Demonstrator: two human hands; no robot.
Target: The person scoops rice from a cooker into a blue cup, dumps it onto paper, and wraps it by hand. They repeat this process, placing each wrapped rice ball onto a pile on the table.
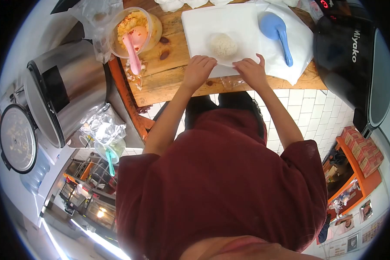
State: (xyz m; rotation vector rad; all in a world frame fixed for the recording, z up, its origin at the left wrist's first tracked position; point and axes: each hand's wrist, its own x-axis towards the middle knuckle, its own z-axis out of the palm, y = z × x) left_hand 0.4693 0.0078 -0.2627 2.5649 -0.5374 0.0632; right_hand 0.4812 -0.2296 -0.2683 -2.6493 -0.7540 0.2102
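Observation:
A rounded mound of white rice (223, 45) sits on a white paper sheet (199, 26) on the wooden table. My left hand (199, 70) has its fingers closed on the sheet's near edge, left of the rice. On the right of the rice, my right hand (251, 71) grips the same edge, one outer finger sticking up. Both thumbs are mostly hidden. To the right, a blue scoop (273, 26) lies on more white paper (300, 47). At the left stands a clear tub (156, 32) of yellow crumbly food, with a pink spoon (134, 58) resting in it.
A steel rice cooker (82, 73) with its lid raised stands left of the wooden table (156, 84). A black Miyako cooker (338, 52) is close on the right. Plastic bags (97, 21) lie beside the tub. A green-handled spoon (111, 162) stands in a container lower left.

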